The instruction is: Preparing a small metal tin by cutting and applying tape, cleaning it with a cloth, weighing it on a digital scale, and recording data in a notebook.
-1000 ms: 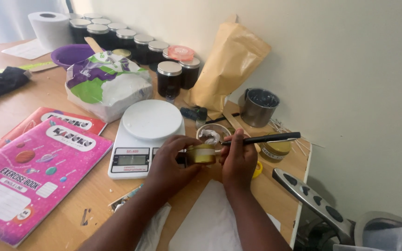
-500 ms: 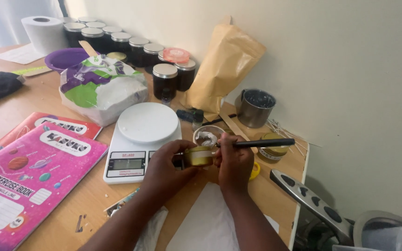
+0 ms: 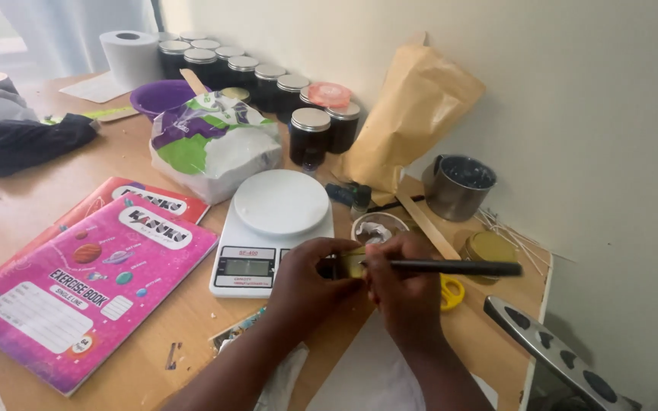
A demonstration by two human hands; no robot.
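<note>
Hands meet just below the middle of my view, over the wooden desk [image 3: 138, 152]. My left hand [image 3: 310, 278] is closed around a small yellowish tin [image 3: 354, 263] and keeps it tilted on its side; my right hand [image 3: 401, 293] grips a long black pen [image 3: 451, 267], whose tip touches the tin. I judge that the marking of this tin is under way and not finished; I cannot see any mark on it. At 3 o'clock from the hands a second tin [image 3: 489, 247] lies flat, with thin wicks [image 3: 512, 232] beside it. At 11 o'clock stands the white kitchen scale [image 3: 276, 228] with nothing on its plate. Further, at 12 o'clock, a row of dark jars [image 3: 268, 80] with silver lids runs along the wall, next to a tall brown paper bag [image 3: 413, 114]. At 10 o'clock lies a crumpled plastic bag [image 3: 215, 148] printed green and purple, and at 9 o'clock two pink exercise books [image 3: 85, 281] with planet drawings and white label boxes.
</note>
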